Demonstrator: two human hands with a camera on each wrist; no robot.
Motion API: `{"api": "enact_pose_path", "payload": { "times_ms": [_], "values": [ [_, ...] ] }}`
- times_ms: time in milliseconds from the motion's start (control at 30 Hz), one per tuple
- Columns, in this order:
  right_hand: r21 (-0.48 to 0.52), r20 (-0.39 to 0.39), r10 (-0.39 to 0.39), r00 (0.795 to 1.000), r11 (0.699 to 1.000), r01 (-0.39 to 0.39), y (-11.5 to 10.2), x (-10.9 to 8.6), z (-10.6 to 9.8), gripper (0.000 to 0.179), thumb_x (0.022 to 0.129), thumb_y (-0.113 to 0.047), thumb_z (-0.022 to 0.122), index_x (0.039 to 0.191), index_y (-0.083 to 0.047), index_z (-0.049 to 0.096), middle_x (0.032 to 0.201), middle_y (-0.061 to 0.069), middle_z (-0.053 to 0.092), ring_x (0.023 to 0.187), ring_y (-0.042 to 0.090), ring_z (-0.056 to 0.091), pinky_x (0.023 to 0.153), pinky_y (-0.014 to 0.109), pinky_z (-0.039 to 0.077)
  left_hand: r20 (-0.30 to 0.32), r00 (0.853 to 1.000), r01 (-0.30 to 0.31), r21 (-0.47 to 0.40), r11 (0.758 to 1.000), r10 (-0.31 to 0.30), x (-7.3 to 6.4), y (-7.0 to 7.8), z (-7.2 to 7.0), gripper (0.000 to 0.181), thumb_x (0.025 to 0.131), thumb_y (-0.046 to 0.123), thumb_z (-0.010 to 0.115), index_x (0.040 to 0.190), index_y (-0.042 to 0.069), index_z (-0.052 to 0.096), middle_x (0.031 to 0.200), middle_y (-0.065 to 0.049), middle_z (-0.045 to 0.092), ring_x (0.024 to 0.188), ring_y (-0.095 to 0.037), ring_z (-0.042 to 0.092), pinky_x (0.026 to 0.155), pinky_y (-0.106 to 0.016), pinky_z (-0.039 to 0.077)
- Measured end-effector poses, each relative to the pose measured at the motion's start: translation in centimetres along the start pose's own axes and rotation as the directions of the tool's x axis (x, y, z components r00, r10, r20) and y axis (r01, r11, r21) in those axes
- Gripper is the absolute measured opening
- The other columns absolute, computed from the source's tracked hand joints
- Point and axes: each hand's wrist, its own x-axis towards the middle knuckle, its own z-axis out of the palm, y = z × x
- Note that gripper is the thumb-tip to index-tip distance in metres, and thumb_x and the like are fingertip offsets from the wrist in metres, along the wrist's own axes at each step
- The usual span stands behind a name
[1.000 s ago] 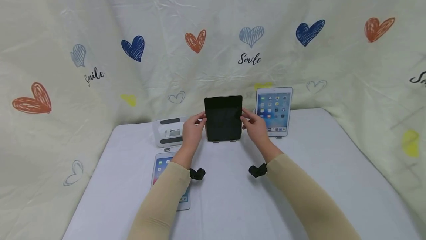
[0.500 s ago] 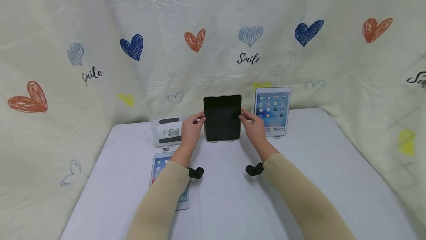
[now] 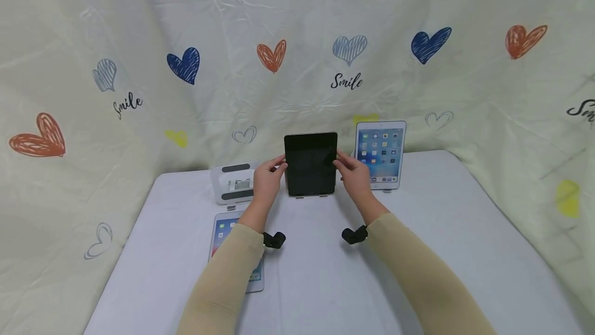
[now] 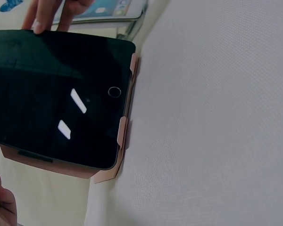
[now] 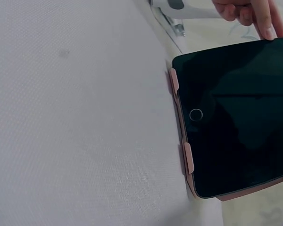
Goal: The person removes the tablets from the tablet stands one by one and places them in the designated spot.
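Note:
A black tablet [image 3: 310, 164] with a dark screen stands upright at the back of the table. Its lower edge sits in the two lips of a pink stand [image 4: 121, 132], most of which is hidden behind it. My left hand [image 3: 267, 182] pinches the tablet's left edge between thumb and fingers. On the opposite edge, my right hand [image 3: 355, 176] pinches it in the same way. The round home button shows at the bottom of the tablet [image 5: 245, 117] in both wrist views.
Right of the black tablet, a white tablet [image 3: 381, 152] with a lit-looking icon screen leans on a stand. To the left lies a white stand [image 3: 232, 185] with dark grey pads. A second white tablet [image 3: 225, 226] lies in front of it, partly under my left sleeve.
The view has shifted very slightly. Both hands stay on the black tablet's edges, and the tablet keeps its place on the stand.

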Motion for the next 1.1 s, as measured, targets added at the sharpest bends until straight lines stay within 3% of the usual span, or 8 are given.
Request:
{"api": "enact_pose_path", "payload": {
  "times_ms": [200, 600, 900, 1100],
  "values": [
    [-0.011, -0.002, 0.025, 1.0, 1.0, -0.025, -0.2, 0.0, -0.3, 0.039, 0.096, -0.029, 0.067, 0.135, -0.028, 0.064, 0.121, 0.005, 0.07, 0.098, 0.021, 0.064, 0.057, 0.023, 0.045, 0.001, 1.0, -0.013, 0.001, 1.0, 0.013, 0.0, 0.2, 0.0, 0.026, 0.093, 0.024, 0.072, 0.118, 0.022, 0.075, 0.105, 0.003, 0.073, 0.088, -0.018, 0.055, 0.071, -0.03, 0.045],
    [0.022, 0.027, 0.051, 0.998, 0.998, -0.052, -1.1, -0.1, -1.2, 0.04, 0.096, -0.03, 0.068, 0.135, -0.027, 0.063, 0.122, 0.007, 0.068, 0.09, 0.018, 0.061, 0.054, 0.022, 0.043, 0.03, 0.997, -0.067, 0.016, 0.998, 0.066, -0.6, 1.3, -0.6, 0.027, 0.093, 0.022, 0.072, 0.12, 0.021, 0.075, 0.105, 0.001, 0.074, 0.087, -0.018, 0.057, 0.071, -0.029, 0.046],
    [0.031, 0.053, 0.138, 0.989, 0.99, -0.139, -1.6, -0.6, -1.5, 0.04, 0.095, -0.03, 0.068, 0.135, -0.028, 0.063, 0.12, 0.007, 0.069, 0.079, 0.016, 0.056, 0.051, 0.021, 0.039, 0.082, 0.995, -0.057, 0.012, 0.998, 0.056, -0.9, 1.4, -1.1, 0.03, 0.093, 0.022, 0.071, 0.123, 0.022, 0.072, 0.111, 0.002, 0.073, 0.088, -0.018, 0.054, 0.072, -0.029, 0.045],
    [0.03, 0.101, 0.183, 0.978, 0.982, -0.187, -2.0, -1.4, -1.6, 0.041, 0.096, -0.029, 0.068, 0.136, -0.026, 0.062, 0.12, 0.008, 0.069, 0.083, 0.02, 0.058, 0.05, 0.022, 0.037, 0.106, 0.994, -0.01, 0.015, 1.0, 0.009, -1.5, 0.9, -1.6, 0.03, 0.093, 0.022, 0.071, 0.123, 0.021, 0.072, 0.111, 0.001, 0.072, 0.087, -0.017, 0.053, 0.068, -0.027, 0.044]
  ]
}}
